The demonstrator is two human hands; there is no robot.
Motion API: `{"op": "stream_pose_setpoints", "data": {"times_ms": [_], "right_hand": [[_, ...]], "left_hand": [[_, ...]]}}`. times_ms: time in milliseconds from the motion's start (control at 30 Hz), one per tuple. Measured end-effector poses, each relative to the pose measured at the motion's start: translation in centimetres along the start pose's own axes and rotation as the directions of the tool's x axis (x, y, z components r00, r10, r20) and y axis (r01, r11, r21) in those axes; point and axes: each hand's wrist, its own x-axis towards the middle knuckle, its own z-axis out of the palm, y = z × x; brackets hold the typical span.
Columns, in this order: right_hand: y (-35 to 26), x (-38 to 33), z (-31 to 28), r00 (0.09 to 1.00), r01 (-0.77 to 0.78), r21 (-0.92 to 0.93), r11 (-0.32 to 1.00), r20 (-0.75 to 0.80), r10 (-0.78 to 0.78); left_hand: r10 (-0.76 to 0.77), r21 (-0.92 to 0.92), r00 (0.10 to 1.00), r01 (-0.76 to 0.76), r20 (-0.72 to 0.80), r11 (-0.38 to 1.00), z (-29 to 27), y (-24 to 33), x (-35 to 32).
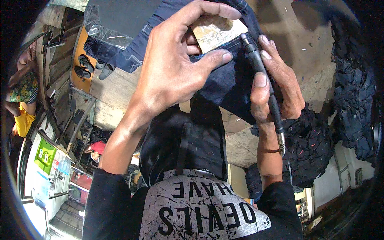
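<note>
The left hand (172, 68) pinches the dark denim jeans (228, 80) at the tan waistband patch (216, 32), thumb and fingers clenched on the cloth. Just right, the right hand (276, 84) grasps a slim black pen-like tool (264, 76), its tip touching the patch's edge. Dark jeans (352, 92) lie heaped at far right.

tool (264, 80) right of label (216, 32), on jeans (224, 84)

Black long-sleeved shirt (120, 208) with a cracked silver print panel.
</note>
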Motion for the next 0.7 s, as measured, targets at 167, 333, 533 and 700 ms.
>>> {"op": "stream_pose_setpoints", "data": {"times_ms": [167,333,533,700], "right_hand": [[-0.1,0.0,0.0,0.999,0.035,-0.045,0.998,0.038,-0.033],[0.1,-0.1,0.0,1.0,0.025,-0.022,0.999,0.003,-0.025],[0.7,-1.1,0.0,0.996,-0.02,0.11,0.994,-0.084,0.03],[0.7,-2.8,-2.3,0.776,-0.335,0.295,0.895,-0.452,0.44]], "left_hand": [[0.002,0.008,1.0,-0.002,-0.003,1.0,-0.1,0.1,-0.1],[0.001,0.022,1.0,-0.001,-0.015,1.0,-0.3,0.5,-0.2],[0.007,0.033,0.999,-0.005,-0.037,0.999,-0.8,1.1,0.0],[0.013,0.137,0.956,0.028,-0.294,0.99,-5.8,0.9,0.7]]}}
